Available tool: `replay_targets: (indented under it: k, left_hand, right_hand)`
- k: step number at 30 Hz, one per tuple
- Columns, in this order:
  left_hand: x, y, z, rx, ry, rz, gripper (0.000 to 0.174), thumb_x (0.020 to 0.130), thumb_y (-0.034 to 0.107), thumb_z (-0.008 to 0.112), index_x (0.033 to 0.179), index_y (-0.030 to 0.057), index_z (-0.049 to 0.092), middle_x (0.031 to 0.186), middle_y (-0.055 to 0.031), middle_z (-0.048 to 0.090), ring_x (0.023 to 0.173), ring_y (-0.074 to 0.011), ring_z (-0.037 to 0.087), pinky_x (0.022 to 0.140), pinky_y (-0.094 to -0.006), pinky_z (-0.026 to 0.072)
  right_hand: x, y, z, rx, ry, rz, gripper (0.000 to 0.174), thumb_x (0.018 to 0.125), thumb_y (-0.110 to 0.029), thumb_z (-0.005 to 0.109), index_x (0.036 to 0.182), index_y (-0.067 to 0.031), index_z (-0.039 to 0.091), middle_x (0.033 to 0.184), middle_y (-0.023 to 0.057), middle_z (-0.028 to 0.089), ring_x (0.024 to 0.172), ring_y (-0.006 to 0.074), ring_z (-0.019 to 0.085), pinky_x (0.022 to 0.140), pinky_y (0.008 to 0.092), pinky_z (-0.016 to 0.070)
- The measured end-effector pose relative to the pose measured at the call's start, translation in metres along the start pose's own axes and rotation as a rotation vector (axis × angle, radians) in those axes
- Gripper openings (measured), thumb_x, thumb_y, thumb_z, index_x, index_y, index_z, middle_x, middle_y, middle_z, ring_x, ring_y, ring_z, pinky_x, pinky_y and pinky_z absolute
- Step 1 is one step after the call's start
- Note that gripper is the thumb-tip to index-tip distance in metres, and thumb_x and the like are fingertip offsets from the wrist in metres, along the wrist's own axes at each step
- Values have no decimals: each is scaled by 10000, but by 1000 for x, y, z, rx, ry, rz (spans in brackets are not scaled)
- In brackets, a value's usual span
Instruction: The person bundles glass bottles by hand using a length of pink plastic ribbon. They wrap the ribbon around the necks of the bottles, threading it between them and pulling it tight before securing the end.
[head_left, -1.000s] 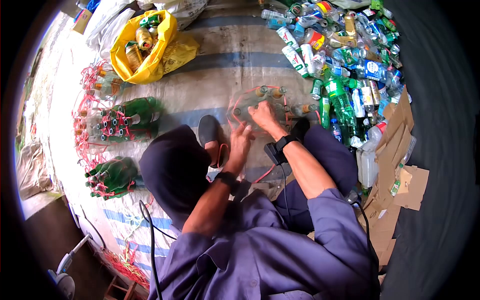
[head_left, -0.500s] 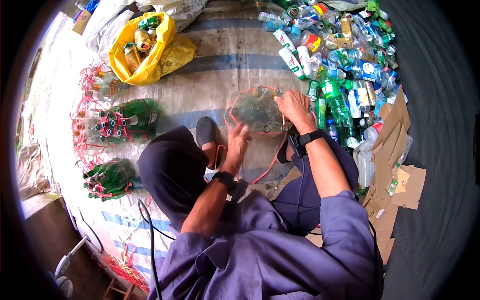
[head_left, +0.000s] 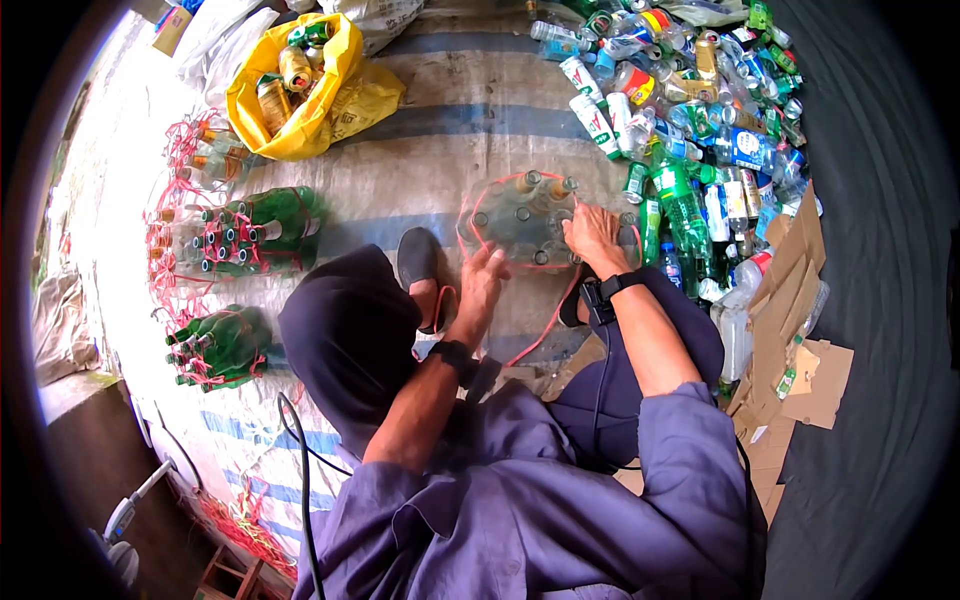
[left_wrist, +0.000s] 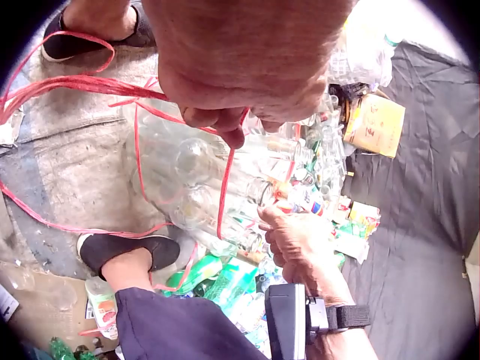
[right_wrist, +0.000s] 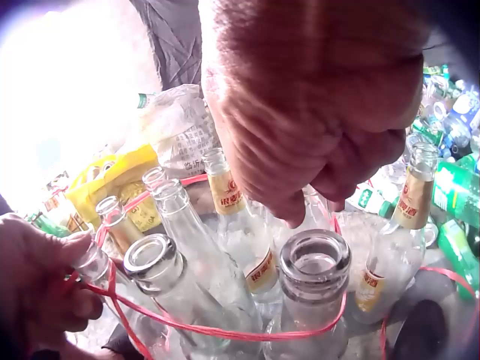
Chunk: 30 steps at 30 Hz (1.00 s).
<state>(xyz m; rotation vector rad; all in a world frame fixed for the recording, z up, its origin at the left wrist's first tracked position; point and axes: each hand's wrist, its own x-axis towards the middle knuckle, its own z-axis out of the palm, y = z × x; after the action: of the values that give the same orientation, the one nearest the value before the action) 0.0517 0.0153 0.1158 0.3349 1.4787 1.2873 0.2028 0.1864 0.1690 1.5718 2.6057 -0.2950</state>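
Note:
Several clear glass bottles stand clustered between the feet, with red plastic string looped around their necks. My left hand grips the string at the near left side of the cluster; in the left wrist view its fingers curl over the strand. At the right side, my right hand bends its fingers down among the bottle necks, right by the string. In the right wrist view, the hand hides part of a neck, and I cannot tell what its fingertips hold. One labelled bottle stands outside the loop.
Tied bundles of green bottles and clear bottles lie at the left. A yellow bag holding cans is at the back left. Plastic bottles and cans heap up at the right, beside flattened cardboard. Shoes flank the cluster.
My right hand has moved from over the middle of the cluster to its right side, uncovering more bottle mouths. My left hand stays at the near left side.

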Motion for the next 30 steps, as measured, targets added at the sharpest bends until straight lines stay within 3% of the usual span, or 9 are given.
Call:
replay_targets:
  k: [11,20,23,26,30]
  left_hand:
    - [-3,5,0,15,-7,-13,674,913,387,579,1352,-110,455,856,-102,642,755,-166,599,704,-297,457]
    - [-2,11,1,-15,-7,-49,633,910,344,578,1356,-91,463,919,-129,657,786,-179,620,721,-313,465]
    - [-2,13,0,-13,-11,-40,624,910,326,582,1358,-91,460,932,-122,656,775,-176,617,720,-310,464]
    - [-4,14,3,-40,7,-54,620,910,312,585,1362,-93,456,941,-114,653,769,-171,608,723,-306,463]
    - [-4,15,3,-44,3,-52,623,908,304,591,1365,-96,450,950,-112,648,768,-166,597,730,-303,461]
  right_hand:
    - [0,-2,-9,-32,-77,5,249,782,-243,708,850,-4,709,809,248,683,779,421,679,701,506,534]
    - [-8,19,-1,-94,2,20,216,773,-231,723,827,-23,706,800,236,686,785,404,682,690,496,522]
    - [-14,19,2,-112,91,16,237,790,-236,710,877,-16,688,807,233,682,795,405,679,691,501,519]
    - [-18,15,-6,-100,22,42,208,823,-217,640,909,-30,674,861,193,700,834,358,686,747,477,526]
    - [-21,16,-21,-76,6,62,320,837,-317,673,938,-14,678,865,226,693,856,378,681,763,498,523]
